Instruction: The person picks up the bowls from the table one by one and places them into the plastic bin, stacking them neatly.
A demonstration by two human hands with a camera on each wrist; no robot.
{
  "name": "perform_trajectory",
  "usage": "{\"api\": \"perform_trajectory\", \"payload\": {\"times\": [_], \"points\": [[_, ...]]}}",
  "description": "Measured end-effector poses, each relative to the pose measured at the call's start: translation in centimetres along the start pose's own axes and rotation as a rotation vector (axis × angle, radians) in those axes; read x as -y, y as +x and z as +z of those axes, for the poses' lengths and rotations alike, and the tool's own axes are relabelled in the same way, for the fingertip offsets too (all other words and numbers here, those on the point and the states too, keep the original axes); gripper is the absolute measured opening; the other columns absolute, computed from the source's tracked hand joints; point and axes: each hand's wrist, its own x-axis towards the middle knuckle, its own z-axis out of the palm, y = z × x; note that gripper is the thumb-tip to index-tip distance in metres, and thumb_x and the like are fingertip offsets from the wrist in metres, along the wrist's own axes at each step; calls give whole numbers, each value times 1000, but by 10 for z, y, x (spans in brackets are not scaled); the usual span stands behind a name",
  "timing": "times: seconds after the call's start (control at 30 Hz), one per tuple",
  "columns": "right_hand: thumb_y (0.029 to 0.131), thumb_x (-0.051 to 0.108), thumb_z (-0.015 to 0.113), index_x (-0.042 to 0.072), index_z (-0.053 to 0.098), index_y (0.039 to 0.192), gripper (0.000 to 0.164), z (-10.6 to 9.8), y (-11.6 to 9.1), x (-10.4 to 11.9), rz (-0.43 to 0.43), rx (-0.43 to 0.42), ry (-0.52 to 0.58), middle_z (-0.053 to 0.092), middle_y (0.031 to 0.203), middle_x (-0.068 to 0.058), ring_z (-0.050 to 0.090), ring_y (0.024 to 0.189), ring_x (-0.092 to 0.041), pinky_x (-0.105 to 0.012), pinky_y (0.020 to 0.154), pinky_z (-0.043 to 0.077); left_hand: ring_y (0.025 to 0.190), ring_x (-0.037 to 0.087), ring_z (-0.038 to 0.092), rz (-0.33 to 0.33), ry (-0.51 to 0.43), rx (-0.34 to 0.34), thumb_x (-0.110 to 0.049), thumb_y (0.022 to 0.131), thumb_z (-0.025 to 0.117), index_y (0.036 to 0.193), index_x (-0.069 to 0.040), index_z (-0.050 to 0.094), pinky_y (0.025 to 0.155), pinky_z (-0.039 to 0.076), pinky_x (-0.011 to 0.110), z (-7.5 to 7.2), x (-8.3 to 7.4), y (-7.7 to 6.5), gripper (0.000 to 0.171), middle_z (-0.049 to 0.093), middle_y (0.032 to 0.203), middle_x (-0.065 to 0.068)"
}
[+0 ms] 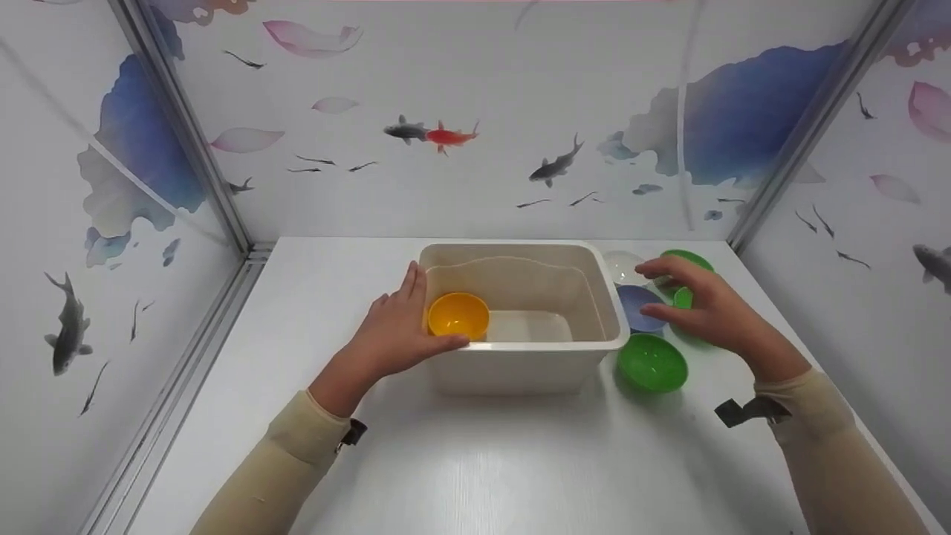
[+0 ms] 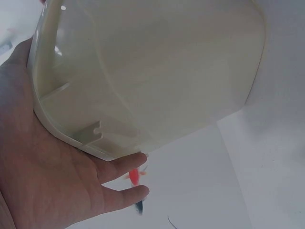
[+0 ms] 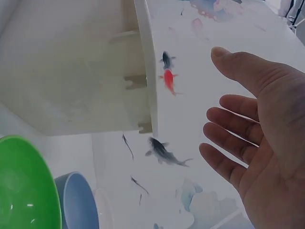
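A cream plastic bin (image 1: 520, 371) stands on the table. Inside it, against the left end, sits a yellow bowl (image 1: 458, 316). My left hand (image 1: 397, 327) rests on the bin's left front corner, fingers stretched along the left side and thumb on the front rim. The left wrist view shows the palm against the rim and two straight fingers past its edge. To the bin's right, my right hand (image 1: 702, 301) hovers over the bowls, fingers spread and nothing held. Below it are a blue bowl (image 1: 640, 308) and green bowls it partly hides.
A green bowl (image 1: 652, 362) stands beside the bin's right front corner. Behind the blue one is a clear or white bowl (image 1: 622, 266), with another green bowl (image 1: 687, 260) at the back right. White panels with painted fish (image 1: 553, 165) enclose the table (image 1: 475, 468) on three sides.
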Motion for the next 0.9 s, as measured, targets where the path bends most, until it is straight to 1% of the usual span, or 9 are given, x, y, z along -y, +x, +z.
{"api": "perform_trajectory", "payload": {"times": [0.13, 0.23, 0.37, 0.53, 0.6, 0.7, 0.9], "points": [[87, -2, 93, 6, 70, 141, 59, -2, -17, -6, 47, -47, -10, 72, 137, -7, 61, 122, 6, -12, 100, 50, 164, 40, 31, 0, 8, -4, -89, 84, 68, 176, -1, 5, 131, 23, 63, 0, 1, 0, 142, 4, 185, 16], [89, -2, 91, 5, 70, 142, 58, -3, -26, -10, 84, -65, -7, 71, 137, -6, 61, 123, 7, -12, 99, 50, 163, 40, 33, 10, 17, -13, -90, 85, 66, 176, 1, 6, 130, 24, 64, 0, 2, 0, 142, 5, 185, 18], [90, -5, 89, 4, 69, 141, 56, -3, -39, -17, 109, -92, 11, 70, 136, -5, 62, 125, 2, -12, 98, 51, 164, 38, 32, 16, 20, -13, -92, 85, 64, 176, 1, 6, 130, 24, 64, 0, 3, 0, 143, 5, 184, 19], [87, -9, 89, 3, 70, 139, 56, -2, -55, -26, 126, -134, 8, 70, 130, -3, 62, 122, 4, -11, 96, 52, 165, 39, 30, 22, 23, -5, -90, 86, 64, 175, 2, 6, 130, 24, 64, -1, 2, 0, 141, 4, 184, 19], [86, -10, 89, 2, 70, 138, 56, -3, -59, -28, 139, -147, 2, 69, 128, -2, 61, 120, 7, -9, 95, 51, 165, 40, 30, 23, 23, -5, -90, 86, 65, 176, 2, 6, 130, 24, 64, -1, 1, 0, 141, 4, 184, 19], [87, -10, 88, 1, 70, 138, 55, -3, -64, -30, 163, -159, 0, 69, 128, -1, 61, 120, 8, -8, 94, 50, 165, 40, 30, 19, 19, -6, -91, 85, 65, 176, 1, 5, 131, 23, 64, -1, 1, 0, 142, 4, 185, 18], [89, -10, 87, 1, 70, 140, 55, -3, -71, -31, 179, -161, 10, 69, 130, 1, 62, 120, 7, -10, 95, 51, 165, 40, 30, 7, 9, -3, -93, 84, 63, 176, -1, 3, 132, 22, 63, 1, 3, 1, 144, 4, 185, 17]]}}
